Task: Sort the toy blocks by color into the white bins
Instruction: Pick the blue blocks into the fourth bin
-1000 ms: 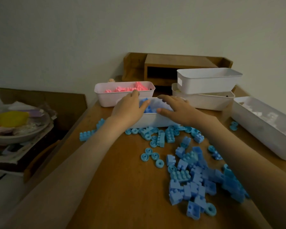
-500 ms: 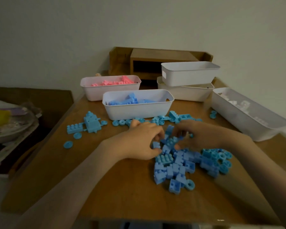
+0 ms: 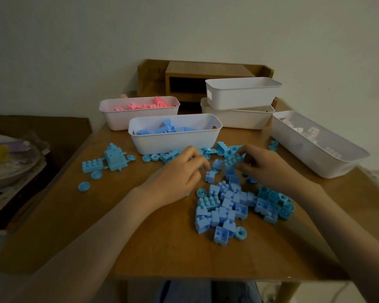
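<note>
Dim light. I see a wooden table set against a plain pale wall. The landmark is the white bin of blue blocks, part full.

Behind it and to its left stands the bin of pink blocks. Behind it and to its right are two stacked bins, the upper one sitting askew on the lower. Beyond those is a wooden shelf unit. Well to the landmark's right lies a long bin of white blocks. Far to its left, off the table, is a heap of plates and papers.

The loose blue blocks are pale plastic: studded bricks and small wheels. They lie scattered along the landmark's front wall and heaped nearer to me.

Just in front of the landmark, my left hand rests knuckles up with its fingers curled down. I cannot tell what it holds. Beside it, my right hand pinches a studded blue block between thumb and fingers.
</note>
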Available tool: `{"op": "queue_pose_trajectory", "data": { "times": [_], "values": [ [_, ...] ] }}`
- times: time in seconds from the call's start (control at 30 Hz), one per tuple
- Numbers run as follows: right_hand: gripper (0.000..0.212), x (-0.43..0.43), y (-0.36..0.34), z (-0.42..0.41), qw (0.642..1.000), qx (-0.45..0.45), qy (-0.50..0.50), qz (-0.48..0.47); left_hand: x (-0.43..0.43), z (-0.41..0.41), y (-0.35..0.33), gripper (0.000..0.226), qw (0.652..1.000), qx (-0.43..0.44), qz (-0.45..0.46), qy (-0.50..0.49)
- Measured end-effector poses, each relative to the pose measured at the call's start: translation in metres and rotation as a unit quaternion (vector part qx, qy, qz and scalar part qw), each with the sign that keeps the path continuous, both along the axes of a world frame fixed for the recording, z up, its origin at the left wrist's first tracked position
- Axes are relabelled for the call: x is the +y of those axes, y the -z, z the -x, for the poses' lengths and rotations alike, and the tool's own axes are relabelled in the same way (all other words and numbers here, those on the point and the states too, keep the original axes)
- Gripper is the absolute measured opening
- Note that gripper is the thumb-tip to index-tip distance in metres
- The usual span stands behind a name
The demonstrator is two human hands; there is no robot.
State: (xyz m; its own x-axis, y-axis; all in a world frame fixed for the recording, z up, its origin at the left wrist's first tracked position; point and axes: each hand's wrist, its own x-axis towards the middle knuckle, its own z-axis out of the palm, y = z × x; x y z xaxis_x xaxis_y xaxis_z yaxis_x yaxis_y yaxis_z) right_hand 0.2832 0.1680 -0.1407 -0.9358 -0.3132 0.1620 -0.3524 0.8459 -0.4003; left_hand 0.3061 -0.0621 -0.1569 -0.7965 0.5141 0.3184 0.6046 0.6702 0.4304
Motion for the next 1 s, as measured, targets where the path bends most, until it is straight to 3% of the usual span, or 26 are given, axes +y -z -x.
{"op": "queue_pose_trajectory", "data": {
  "times": [0.23, 0.47, 0.57, 0.67, 0.77, 1.0],
  "values": [
    [0.041, -0.015, -0.005, -0.009, 0.993, -0.047, -0.081, 0.078, -0.005, -0.004, 0.002, 0.025, 0.996, 0.072, 0.057, 0.021],
    [0.009, -0.020, -0.019, -0.030, 0.965, -0.130, -0.214, 0.074, -0.010, 0.004, 0.007, 0.026, 0.987, 0.134, 0.084, 0.036],
    [0.010, -0.028, -0.019, -0.043, 0.945, -0.130, -0.285, 0.089, -0.011, 0.004, 0.008, 0.026, 0.985, 0.114, 0.111, 0.070],
    [0.017, -0.042, -0.010, -0.054, 0.926, -0.110, -0.357, 0.048, -0.009, 0.004, 0.008, 0.028, 0.982, 0.115, 0.109, 0.102],
    [0.023, -0.050, -0.001, -0.056, 0.929, -0.110, -0.352, 0.001, -0.008, 0.006, 0.010, 0.035, 0.983, 0.124, 0.094, 0.095],
    [0.026, -0.057, 0.000, -0.040, 0.958, -0.096, -0.266, -0.050, -0.012, 0.017, 0.017, 0.004, 0.971, 0.188, 0.138, 0.050]
  ]
}}
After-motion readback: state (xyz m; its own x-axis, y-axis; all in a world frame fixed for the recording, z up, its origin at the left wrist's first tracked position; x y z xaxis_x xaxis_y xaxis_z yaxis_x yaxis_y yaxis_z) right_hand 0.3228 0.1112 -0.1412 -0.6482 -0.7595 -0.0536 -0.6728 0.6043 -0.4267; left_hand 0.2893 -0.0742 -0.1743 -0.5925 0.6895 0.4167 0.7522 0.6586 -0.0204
